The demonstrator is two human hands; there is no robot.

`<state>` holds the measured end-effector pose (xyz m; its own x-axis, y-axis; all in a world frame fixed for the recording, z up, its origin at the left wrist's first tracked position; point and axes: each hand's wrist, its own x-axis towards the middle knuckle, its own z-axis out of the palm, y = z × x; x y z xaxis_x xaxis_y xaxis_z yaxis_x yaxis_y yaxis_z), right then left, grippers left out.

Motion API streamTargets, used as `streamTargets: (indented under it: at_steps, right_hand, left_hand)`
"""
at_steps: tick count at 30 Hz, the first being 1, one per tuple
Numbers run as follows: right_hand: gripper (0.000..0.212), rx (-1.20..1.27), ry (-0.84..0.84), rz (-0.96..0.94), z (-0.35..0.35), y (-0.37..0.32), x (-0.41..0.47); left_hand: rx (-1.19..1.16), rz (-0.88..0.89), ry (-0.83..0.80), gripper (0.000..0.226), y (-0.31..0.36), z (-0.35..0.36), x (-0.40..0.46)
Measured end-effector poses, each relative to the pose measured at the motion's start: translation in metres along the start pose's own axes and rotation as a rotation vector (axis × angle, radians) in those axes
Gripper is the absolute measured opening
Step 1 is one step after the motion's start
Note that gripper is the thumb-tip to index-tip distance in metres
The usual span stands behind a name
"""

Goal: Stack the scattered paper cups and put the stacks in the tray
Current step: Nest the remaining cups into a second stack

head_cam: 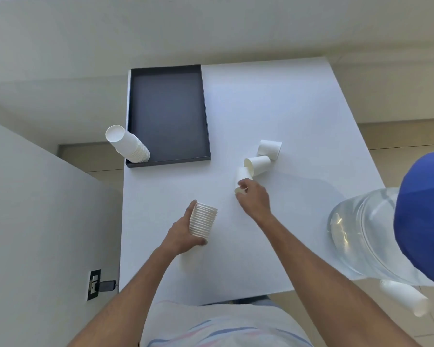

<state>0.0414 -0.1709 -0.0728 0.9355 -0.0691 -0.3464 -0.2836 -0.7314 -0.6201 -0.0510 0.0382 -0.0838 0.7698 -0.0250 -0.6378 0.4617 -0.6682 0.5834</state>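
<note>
Left hand (183, 232) is wrapped round a stack of white paper cups (203, 222), fingers closed on its near side and thumb along the far side; the stack is held tilted just above the white table (261, 101), near its centre toward 7 o'clock, and its ribbed edges show many cups nested closely. Right hand (254, 199) reaches to the 1 o'clock side of that stack, fingertips pinched on the rim of a single cup (242, 177) lying on its side; the grip is closed on it, the cup partly hidden by the fingers. Just beyond, at 1 o'clock, a second loose cup (258, 165) lies on its side with its open mouth toward 9 o'clock, touching or nearly touching the held one. A third loose cup (269, 149) lies further out at 1 o'clock, close beside the second; contact cannot be confirmed. All cups are plain white, unprinted, tapered. A dark rectangular tray (168, 116) sits at the table's 11 o'clock corner; a tall finished stack (129, 146) stands in its near-left corner, leaning toward 10 o'clock past the tray rim. A clear water bottle (361, 234) with a blue cap (424, 216) occupies the 4 o'clock edge, with one more white cup (404, 296) blurred below it
</note>
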Motion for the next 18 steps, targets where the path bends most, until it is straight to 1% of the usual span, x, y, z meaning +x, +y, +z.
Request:
streamTargets:
  at_steps: [5,8,10,12,15,18]
  right_hand:
    - [0.05,-0.252,0.018,-0.049,-0.016,0.019,0.017]
    - [0.052,-0.454,0.023,-0.171,-0.018,0.028,0.023]
    - [0.056,-0.594,0.027,-0.262,-0.017,0.034,0.028]
    - [0.062,-0.68,0.038,-0.309,-0.015,0.037,0.033]
    - [0.074,-0.787,0.007,-0.338,-0.015,0.036,0.043]
    - [0.078,-0.863,-0.051,-0.312,-0.016,0.03,0.056]
  left_hand:
    - [-0.236,-0.124,-0.001,0.122,-0.001,0.0,-0.006]
    - [-0.367,-0.193,-0.008,0.126,0.001,0.002,-0.011]
    - [-0.393,-0.213,-0.011,0.126,0.002,0.005,-0.014]
    - [-0.393,-0.221,-0.01,0.126,0.002,0.008,-0.015]
    - [-0.394,-0.232,-0.002,0.126,0.002,0.012,-0.016]
    - [-0.397,-0.238,0.013,0.124,0.002,0.015,-0.017]
